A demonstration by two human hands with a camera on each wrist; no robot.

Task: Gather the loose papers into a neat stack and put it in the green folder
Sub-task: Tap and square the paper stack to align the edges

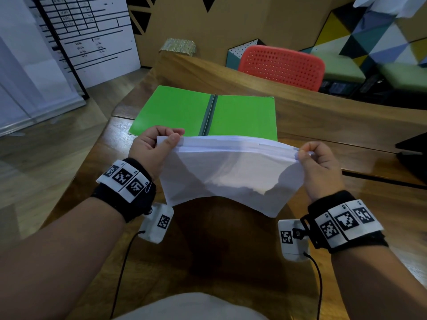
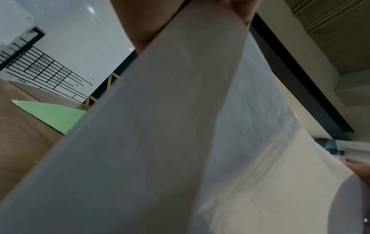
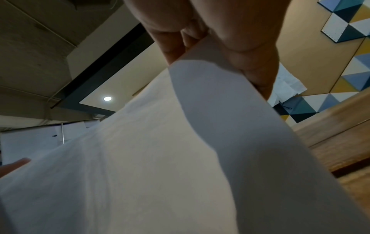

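A stack of white papers (image 1: 231, 174) hangs in the air above the wooden table, held by both hands at its upper corners. My left hand (image 1: 157, 144) pinches the left corner between thumb and fingers. My right hand (image 1: 316, 158) pinches the right corner the same way. The sheets sag and curve downward between the hands. The green folder (image 1: 180, 112) lies open and flat on the table just beyond the papers, its dark spine in the middle. The papers (image 2: 160, 142) fill the left wrist view, and the same papers (image 3: 180, 158) fill the right wrist view.
A red perforated chair (image 1: 282, 65) stands behind the table's far edge (image 1: 254, 77). A white board with black lines (image 1: 87, 38) leans at the left. A dark object (image 1: 413, 148) sits at the table's right edge.
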